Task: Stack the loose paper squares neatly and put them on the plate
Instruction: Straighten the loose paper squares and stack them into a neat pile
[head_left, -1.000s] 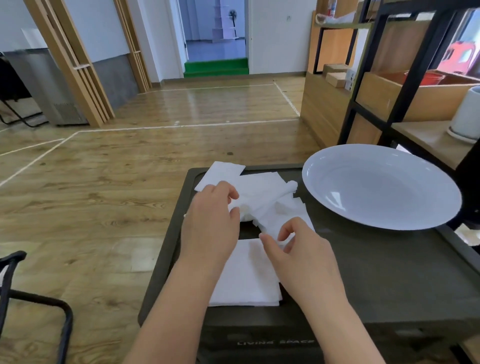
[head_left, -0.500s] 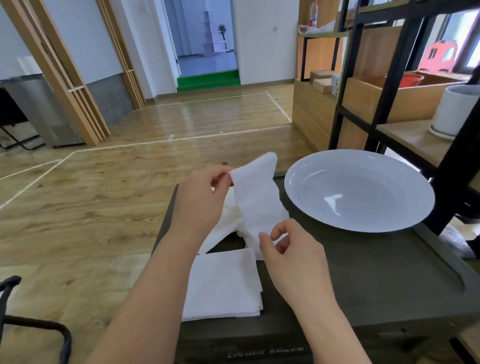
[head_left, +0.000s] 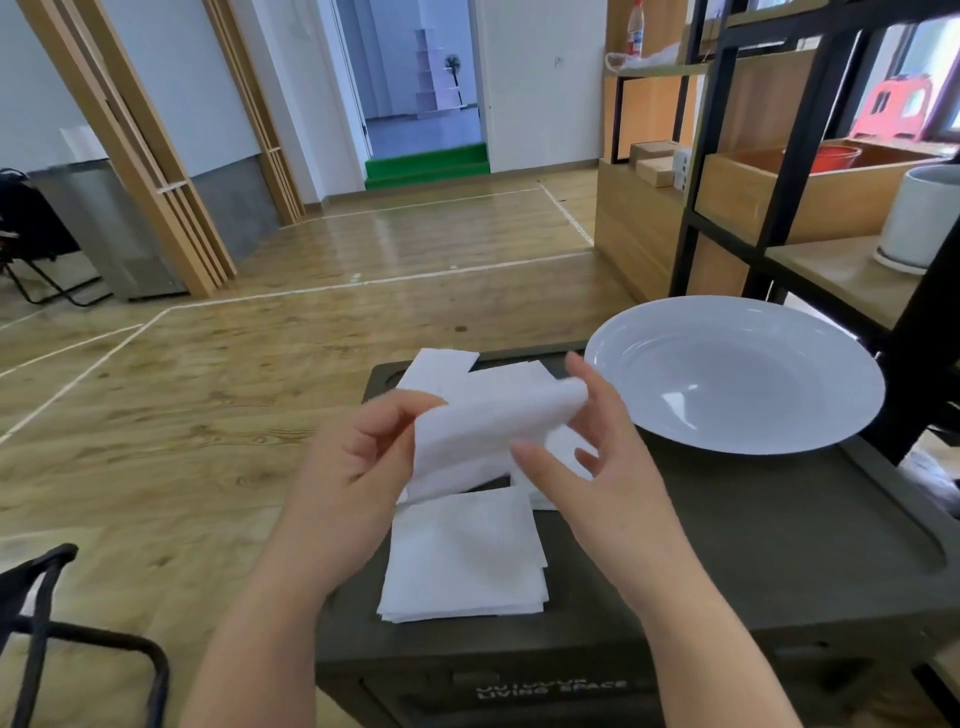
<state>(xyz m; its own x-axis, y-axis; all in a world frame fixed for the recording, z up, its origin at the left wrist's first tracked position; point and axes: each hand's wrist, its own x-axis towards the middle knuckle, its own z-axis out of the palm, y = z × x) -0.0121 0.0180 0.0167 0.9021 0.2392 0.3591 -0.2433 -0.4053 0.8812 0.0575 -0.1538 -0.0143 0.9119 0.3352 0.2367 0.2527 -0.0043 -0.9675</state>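
Dark grey plastic storage box (head_left: 753, 561) before me, its recessed lid bearing a round white plate (head_left: 649, 431) at 1 o'clock, a neat stack of white paper squares (head_left: 462, 561) at 6 o'clock, and loose white paper squares (head_left: 441, 366) at 11 o'clock.

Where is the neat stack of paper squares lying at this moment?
In the head view, the neat stack lies on the dark box lid, near its front left edge, just below the held paper square and not on the plate.

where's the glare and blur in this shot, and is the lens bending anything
Head view: bright window glare on the plate bowl and a sheen along the wood floor; motion blur softens the held paper square and the left hand; wide-angle distortion bows the black shelf frame and door posts near the edges.
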